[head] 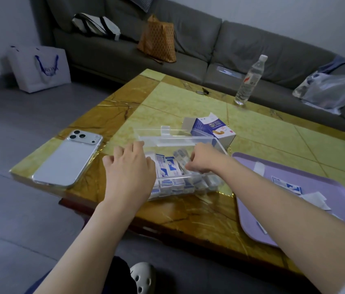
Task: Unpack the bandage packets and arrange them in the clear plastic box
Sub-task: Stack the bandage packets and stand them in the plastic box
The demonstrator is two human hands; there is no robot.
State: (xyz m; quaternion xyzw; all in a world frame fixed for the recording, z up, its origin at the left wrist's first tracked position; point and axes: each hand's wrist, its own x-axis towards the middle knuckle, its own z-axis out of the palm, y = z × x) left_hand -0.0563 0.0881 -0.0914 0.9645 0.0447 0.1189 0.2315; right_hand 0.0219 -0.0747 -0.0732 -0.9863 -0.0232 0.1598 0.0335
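Note:
The clear plastic box stands near the table's front edge with its lid open toward the back. Several white-and-blue bandage packets stand in a row inside it. My left hand rests on the box's left end, fingers spread, covering that side. My right hand reaches into the box from the right, its fingertips pinched on a packet among the others. Behind the box lies the opened blue-and-white bandage carton. One more packet lies on the purple tray at the right.
A white phone lies face down left of the box. A water bottle stands at the table's far edge, with keys nearby. Torn paper scraps lie on the tray. A grey sofa with bags runs behind the table.

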